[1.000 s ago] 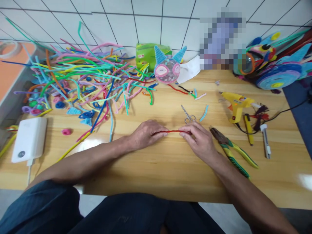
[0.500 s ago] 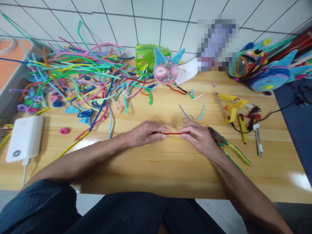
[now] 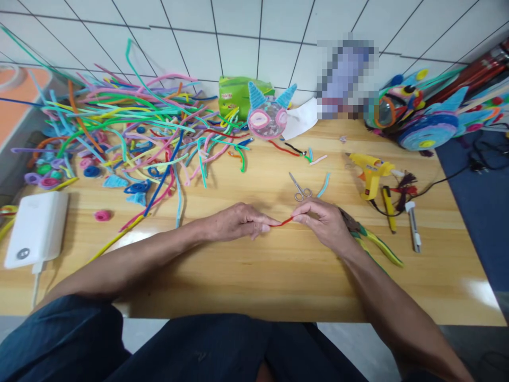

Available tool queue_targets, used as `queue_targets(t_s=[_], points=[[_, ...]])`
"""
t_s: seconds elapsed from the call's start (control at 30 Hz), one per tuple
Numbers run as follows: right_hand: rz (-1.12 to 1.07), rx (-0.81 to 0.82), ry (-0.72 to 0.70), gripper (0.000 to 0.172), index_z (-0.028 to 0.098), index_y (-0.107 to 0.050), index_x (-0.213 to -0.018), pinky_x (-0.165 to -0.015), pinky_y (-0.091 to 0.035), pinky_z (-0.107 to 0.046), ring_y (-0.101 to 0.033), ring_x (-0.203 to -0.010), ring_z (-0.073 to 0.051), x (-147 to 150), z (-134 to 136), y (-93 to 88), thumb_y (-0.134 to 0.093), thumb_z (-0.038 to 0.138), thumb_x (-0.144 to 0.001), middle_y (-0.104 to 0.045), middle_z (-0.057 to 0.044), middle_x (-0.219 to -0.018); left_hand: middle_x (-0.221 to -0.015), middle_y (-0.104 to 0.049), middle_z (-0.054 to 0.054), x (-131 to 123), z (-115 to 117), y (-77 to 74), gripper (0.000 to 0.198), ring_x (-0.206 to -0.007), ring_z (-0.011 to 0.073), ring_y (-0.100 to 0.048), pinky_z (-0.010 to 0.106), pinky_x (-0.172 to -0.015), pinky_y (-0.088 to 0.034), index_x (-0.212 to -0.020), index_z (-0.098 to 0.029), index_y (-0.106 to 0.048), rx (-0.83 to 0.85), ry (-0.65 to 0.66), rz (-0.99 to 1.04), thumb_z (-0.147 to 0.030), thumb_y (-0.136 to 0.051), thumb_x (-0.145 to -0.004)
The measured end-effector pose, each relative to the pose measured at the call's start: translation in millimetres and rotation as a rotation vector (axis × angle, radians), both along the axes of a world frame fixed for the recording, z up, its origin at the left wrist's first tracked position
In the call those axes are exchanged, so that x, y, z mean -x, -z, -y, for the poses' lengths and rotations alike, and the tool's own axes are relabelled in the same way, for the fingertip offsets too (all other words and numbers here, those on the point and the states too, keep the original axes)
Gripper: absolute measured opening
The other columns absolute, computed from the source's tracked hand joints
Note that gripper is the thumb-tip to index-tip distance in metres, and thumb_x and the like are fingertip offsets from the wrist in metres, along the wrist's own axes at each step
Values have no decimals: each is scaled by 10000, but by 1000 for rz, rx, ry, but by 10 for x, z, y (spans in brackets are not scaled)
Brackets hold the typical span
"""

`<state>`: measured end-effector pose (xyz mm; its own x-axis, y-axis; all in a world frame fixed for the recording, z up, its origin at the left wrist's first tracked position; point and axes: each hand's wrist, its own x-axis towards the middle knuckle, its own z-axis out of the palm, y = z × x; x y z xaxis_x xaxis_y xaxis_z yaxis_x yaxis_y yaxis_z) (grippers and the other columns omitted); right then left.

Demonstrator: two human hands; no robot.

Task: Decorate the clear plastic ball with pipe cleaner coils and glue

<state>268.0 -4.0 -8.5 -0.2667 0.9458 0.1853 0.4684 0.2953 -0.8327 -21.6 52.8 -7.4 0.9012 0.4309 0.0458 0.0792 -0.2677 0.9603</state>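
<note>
Between my two hands runs a short red pipe cleaner (image 3: pixel 284 222), slanting up toward the right. My left hand (image 3: pixel 243 221) pinches its left end, with the index finger stretched along it. The right end sits in the fingertips of my right hand (image 3: pixel 320 220), which is closed in a pinch. Just beyond my right hand lie small metal scissors (image 3: pixel 301 190) and a short light-blue pipe cleaner piece (image 3: pixel 324 185). Pliers with yellow-green handles (image 3: pixel 374 241) rest to the right, partly behind my right wrist.
A tangled heap of pipe cleaners (image 3: pixel 131 122) covers the back left. A clear ball with blue horns (image 3: pixel 268 119) stands in front of a green packet (image 3: pixel 238 93). On the right are a yellow glue gun (image 3: pixel 369 172) and cutters (image 3: pixel 388 209). A white power bank (image 3: pixel 37 228) lies left.
The red pipe cleaner has gone from nearly level to slanted, its right end higher. My left index finger has straightened along it. The view has shifted slightly.
</note>
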Motion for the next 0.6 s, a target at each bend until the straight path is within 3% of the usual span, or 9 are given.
queue_targets(t_s=[0.17,0.37,0.53,0.6], points=[[-11,-19,94,151,252,-791,-874,-785,-598,-360,-732,-798,-199,-57,-32,14,-745,356,-974,-787,-13,-845,-757,-799,34,12,-3,26,353,-714,134,-754,216,-729,-571,-1339,-189,-786,-11,-82,-20,-393,-647,-1087],[-27,19,80,124,249,-801,-873,-779,-584,-339,-733,-794,-189,-74,-40,61,-753,331,-953,-791,-9,-841,-792,-818,66,12,-17,61,367,-724,140,-775,213,-725,-576,-1287,-156,-804,-66,-26,19,-414,-622,-1098],[-29,-5,215,126,248,-815,-895,-785,-574,-354,-740,-828,-204,-73,-41,144,-753,352,-933,-808,-20,-872,-818,-810,36,21,-59,62,388,-764,144,-768,216,-751,-559,-1151,-166,-818,-179,-194,-60,-476,-588,-1104],[-22,-16,234,126,250,-817,-890,-784,-574,-355,-741,-827,-206,-61,-44,169,-753,352,-926,-812,-20,-870,-799,-801,36,23,-72,65,423,-757,142,-759,216,-750,-552,-1062,-157,-811,-220,-203,-54,-484,-549,-1118]])
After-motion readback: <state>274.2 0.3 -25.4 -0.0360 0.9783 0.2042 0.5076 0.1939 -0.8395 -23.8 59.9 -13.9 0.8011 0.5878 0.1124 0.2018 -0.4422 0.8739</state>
